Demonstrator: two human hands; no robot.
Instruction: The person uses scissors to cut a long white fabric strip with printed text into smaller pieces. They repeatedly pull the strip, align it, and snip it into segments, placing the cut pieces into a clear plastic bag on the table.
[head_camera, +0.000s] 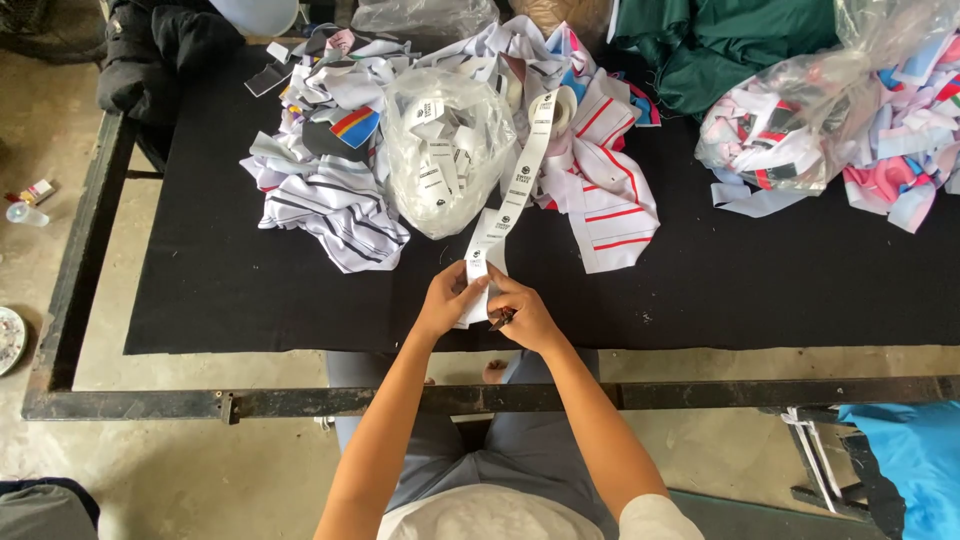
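White woven label tape (520, 170) runs in a long strip from the heap at the back of the table down to the near edge, and I see both hands meeting on its free end. The left hand (447, 300) is closed around the strip, thumb and fingers pinching it just below one of the dark printed marks, which I judge keeps the tape taut and flat. The right hand (525, 315) is curled shut against the tape's lower end and holds something small and dark with a reddish tip, perhaps a little cutter (too small for me to tell for certain). Held this close together, the two hands keep only a short stretch of tape between them, so that stretch stays steady.

Behind the tape sits a clear plastic bag (440, 160) filled with short white labels, within reach of either hand. Piles of striped fabric pieces (330, 205), white with dark, red and multicoloured bands, crowd the back of the black table cover (750, 280), leaving the front strip bare where the hands are. A second clear bag of fabric scraps (820, 120) lies to the right, well apart. Green cloth (720, 45) is bunched at the far edge, and the metal table frame (600, 398) crosses just over my knees.
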